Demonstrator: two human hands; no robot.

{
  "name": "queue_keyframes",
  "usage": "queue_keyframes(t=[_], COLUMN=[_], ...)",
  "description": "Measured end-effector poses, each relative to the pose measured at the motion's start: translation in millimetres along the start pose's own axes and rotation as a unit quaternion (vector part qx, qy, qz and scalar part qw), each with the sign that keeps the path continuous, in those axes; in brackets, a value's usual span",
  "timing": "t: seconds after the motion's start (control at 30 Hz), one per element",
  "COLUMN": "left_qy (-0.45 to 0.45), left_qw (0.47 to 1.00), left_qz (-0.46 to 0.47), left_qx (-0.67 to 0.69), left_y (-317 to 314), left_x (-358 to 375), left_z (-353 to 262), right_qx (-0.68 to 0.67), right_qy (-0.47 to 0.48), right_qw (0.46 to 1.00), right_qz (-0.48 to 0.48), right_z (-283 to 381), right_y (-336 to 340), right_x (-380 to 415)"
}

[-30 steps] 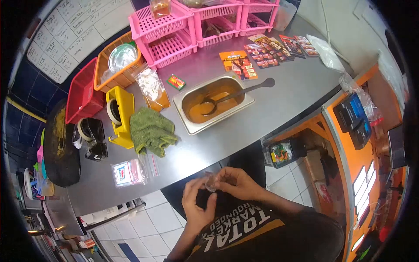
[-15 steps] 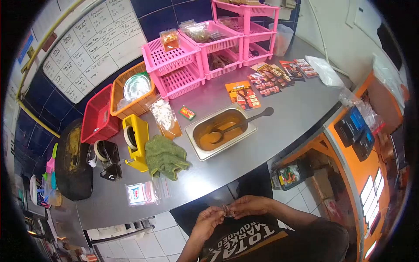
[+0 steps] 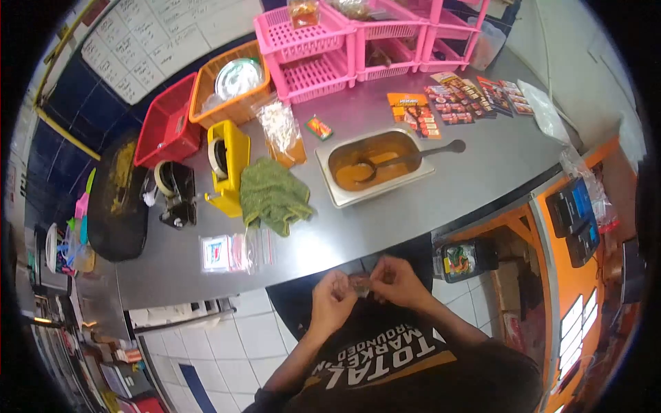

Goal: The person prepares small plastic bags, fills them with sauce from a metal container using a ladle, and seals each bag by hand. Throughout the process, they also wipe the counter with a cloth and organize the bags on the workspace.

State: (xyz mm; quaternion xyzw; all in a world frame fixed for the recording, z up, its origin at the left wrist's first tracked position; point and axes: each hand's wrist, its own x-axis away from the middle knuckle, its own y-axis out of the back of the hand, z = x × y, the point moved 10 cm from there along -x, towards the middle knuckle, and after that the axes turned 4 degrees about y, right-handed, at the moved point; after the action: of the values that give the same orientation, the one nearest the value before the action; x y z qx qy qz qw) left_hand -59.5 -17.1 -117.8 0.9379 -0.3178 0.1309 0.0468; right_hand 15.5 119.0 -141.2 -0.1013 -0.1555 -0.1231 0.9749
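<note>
Close to my body, below the counter's front edge, I have a small clear plastic bag (image 3: pixel 361 286) between my two hands. My left hand (image 3: pixel 333 297) pinches its left side. My right hand (image 3: pixel 399 281) has thumb and fingers closed at its right side. What the bag contains is too small to make out. On the counter (image 3: pixel 330 241) beyond them stands a steel pan (image 3: pixel 375 194) of orange-brown sauce, a dark ladle (image 3: pixel 406 160) resting in it. Left of the pan lies a crumpled green cloth (image 3: pixel 275 196), with several flat plastic packets (image 3: pixel 231 253) in front of it.
A yellow tape dispenser (image 3: pixel 231 165) and a black one (image 3: pixel 175 193) stand at left, near red (image 3: pixel 169 124) and orange baskets (image 3: pixel 203 76). Pink racks (image 3: pixel 313 76) line the back. Printed cards (image 3: pixel 413 115) lie behind the pan. An orange cabinet (image 3: pixel 571 275) is at right.
The camera view has shifted, so the counter items appear higher and slightly to the right. Both hands have risen toward the counter edge, still on the small bag, with the fingers repositioned.
</note>
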Motion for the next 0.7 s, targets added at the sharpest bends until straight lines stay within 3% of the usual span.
queue_keyframes(t=[0.03, 0.1, 0.17, 0.23, 0.27, 0.33, 0.43, 0.5, 0.6, 0.7], left_qy=[-0.057, -0.176, -0.205, -0.235, -0.253, -0.294, -0.414, -0.411, -0.359, -0.3], left_qw=[0.99, 0.928, 0.924, 0.919, 0.921, 0.91, 0.866, 0.873, 0.912, 0.946], left_qz=[-0.048, -0.142, -0.099, -0.08, -0.057, -0.02, -0.041, -0.055, -0.059, -0.048], left_qx=[-0.121, -0.296, -0.309, -0.306, -0.29, -0.291, -0.278, -0.258, -0.19, -0.113], left_y=[0, -2, -11, 0, 5, 11, 14, 22, 36, 44], left_x=[6, 19, 27, 34, 38, 48, 56, 59, 57, 53], left_z=[-28, -61, -73, -90, -97, -123, -120, -118, -117, -114], right_qx=[0.163, 0.247, 0.338, 0.291, 0.328, 0.239, 0.121, 0.119, 0.153, 0.194], right_qy=[0.123, 0.163, 0.205, 0.282, 0.32, 0.266, 0.137, 0.058, 0.278, 0.322], right_qw=[0.976, 0.944, 0.9, 0.898, 0.87, 0.925, 0.983, 0.991, 0.944, 0.917], right_qz=[-0.08, -0.15, -0.183, -0.172, -0.183, -0.124, -0.027, 0.013, 0.089, 0.131], right_z=[35, 67, 93, 87, 106, 96, 72, 78, 124, 147], right_y=[6, 2, -10, -6, -13, -4, -12, -31, -63, -77], right_x=[3, 19, 27, 24, 29, 14, -5, 1, 10, 18])
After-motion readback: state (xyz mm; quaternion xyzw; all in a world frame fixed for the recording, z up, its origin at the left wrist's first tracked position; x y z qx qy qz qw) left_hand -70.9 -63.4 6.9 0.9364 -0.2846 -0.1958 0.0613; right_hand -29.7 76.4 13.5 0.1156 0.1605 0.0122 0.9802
